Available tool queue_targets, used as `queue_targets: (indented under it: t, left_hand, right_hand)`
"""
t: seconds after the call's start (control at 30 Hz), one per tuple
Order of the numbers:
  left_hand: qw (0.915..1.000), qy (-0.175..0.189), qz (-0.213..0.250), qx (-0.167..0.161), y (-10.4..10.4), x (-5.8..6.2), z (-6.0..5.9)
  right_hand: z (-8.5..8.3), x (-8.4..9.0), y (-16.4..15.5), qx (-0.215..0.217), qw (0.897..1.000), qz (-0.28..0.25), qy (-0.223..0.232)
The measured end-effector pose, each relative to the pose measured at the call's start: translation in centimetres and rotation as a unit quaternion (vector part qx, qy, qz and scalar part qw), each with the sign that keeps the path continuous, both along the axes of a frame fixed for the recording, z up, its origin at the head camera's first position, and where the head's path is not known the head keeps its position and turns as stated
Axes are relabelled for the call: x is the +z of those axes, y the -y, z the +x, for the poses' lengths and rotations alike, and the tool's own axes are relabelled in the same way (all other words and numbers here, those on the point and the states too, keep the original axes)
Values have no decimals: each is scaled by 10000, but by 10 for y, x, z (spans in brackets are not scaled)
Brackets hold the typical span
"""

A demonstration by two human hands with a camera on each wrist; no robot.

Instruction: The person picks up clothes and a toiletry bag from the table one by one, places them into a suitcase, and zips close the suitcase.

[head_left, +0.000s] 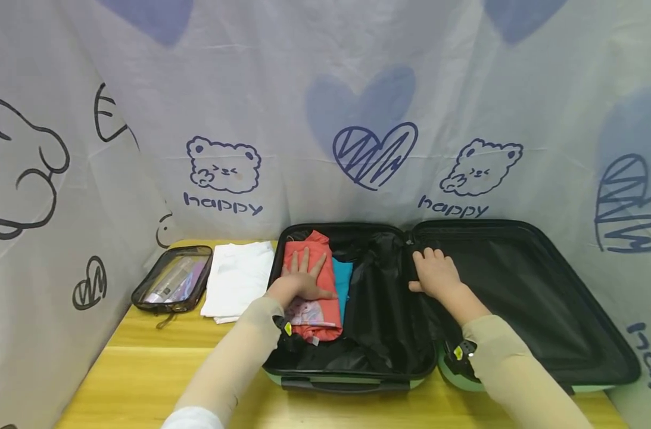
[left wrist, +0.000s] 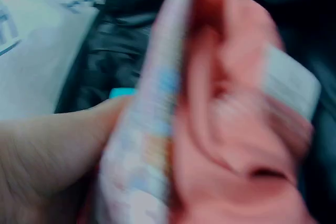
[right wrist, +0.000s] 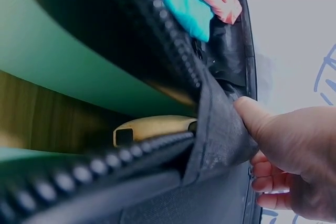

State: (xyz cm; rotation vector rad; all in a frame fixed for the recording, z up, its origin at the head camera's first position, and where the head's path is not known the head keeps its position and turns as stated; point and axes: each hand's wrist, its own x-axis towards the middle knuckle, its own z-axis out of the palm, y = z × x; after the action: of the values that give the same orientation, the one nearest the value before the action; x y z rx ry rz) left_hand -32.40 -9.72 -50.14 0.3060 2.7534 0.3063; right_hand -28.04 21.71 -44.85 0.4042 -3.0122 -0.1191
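Your left hand (head_left: 304,281) presses flat on the folded red shirt (head_left: 313,298), long axis front-to-back, in the suitcase's (head_left: 352,381) left half, while your right hand (head_left: 435,274) pinches the black lining (right wrist: 220,140) at the hinge.

Mint-green suitcase (head_left: 352,381) with black lining; inside it, a coral-red garment (head_left: 317,262) with a pale printed patch, possibly pink and blue, beside a teal one (head_left: 343,280). Left of the suitcase, white folded cloth (head_left: 238,277).
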Motion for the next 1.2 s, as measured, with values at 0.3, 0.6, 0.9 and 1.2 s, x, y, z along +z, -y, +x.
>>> queue_targets:
  t: [0.3, 0.6, 0.9, 1.2]
  left_hand:
    - [9960, 481, 617, -441, 18, 44, 23]
    - [9889, 106, 1179, -895, 30, 59, 33]
    - [9716, -867, 1888, -1130, 52, 70, 55]
    - [9691, -1585, 1831, -472, 87, 74, 75]
  right_hand:
    - [-6, -4, -5, -121, 9996, -211, 174]
    - [-6, -4, -9, -221, 9994, -170, 196]
    - [-4, -2, -5, -138, 9998, -72, 160]
    - [-6, 2, -4, -76, 9995, 148, 285]
